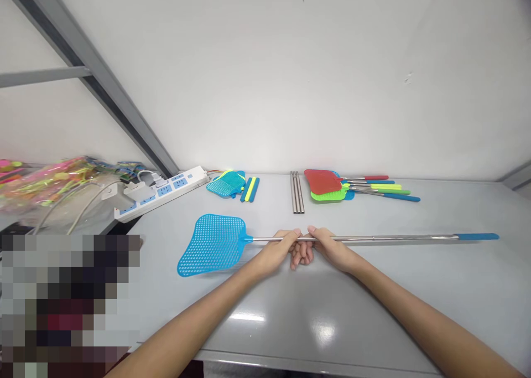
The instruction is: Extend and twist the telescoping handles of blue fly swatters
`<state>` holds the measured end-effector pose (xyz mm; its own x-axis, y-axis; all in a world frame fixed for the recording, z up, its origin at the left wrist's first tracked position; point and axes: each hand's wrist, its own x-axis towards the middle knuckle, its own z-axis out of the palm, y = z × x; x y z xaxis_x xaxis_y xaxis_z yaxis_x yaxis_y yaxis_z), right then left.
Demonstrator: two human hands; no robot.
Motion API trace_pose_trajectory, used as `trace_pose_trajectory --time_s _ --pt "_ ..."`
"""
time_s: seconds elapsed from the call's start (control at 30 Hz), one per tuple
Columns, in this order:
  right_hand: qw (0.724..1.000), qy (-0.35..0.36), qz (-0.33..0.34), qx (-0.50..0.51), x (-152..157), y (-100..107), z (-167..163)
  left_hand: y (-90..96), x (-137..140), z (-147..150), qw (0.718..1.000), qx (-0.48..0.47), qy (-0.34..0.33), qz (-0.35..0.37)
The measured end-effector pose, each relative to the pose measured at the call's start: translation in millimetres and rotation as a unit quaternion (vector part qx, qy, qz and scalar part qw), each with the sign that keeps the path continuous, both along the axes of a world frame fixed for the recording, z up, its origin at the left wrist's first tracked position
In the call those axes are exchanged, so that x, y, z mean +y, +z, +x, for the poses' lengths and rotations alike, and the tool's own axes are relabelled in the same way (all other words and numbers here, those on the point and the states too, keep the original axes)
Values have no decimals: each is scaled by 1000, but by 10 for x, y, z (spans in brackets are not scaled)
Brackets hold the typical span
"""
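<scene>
A blue fly swatter (213, 242) with a long metal telescopic rod lies across the view above the table, its perforated head at the left and its blue grip at the far right. My left hand (279, 252) is closed round the rod a short way right of the head. Close beside it, my right hand (329, 248) grips the same rod, thumb on top. The fingers of both hands curl underneath and nearly meet. Behind them stand three bare metal rods (297, 192) laid side by side, and a pile of collapsed fly swatters with a red head (321, 181) on top.
At the back left lie loose swatter heads (227, 184) and several short blue and yellow grips (249, 190). A white power strip (166, 192) with plugs and cables runs along the table's (265, 322) left edge. Bagged colourful items (53, 184) sit further left.
</scene>
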<state>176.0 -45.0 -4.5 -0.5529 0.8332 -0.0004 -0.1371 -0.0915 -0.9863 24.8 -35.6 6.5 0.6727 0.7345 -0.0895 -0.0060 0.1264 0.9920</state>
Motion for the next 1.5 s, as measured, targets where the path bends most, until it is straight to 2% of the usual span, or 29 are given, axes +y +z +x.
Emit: trace_pose_trajectory --time_s 0.2,0.53,0.8,1.5 --pt "998 -9 -28 47 36 9 -4 -6 32 4 999 -23 8 -24" --pt "996 -34 -42 68 41 20 -21 11 38 23 989 -101 30 -103" --pt "988 -60 -90 109 81 14 -14 57 30 18 988 -91 38 -122" --pt "978 -85 -125 141 89 21 1 24 46 -24 983 -111 60 -131"
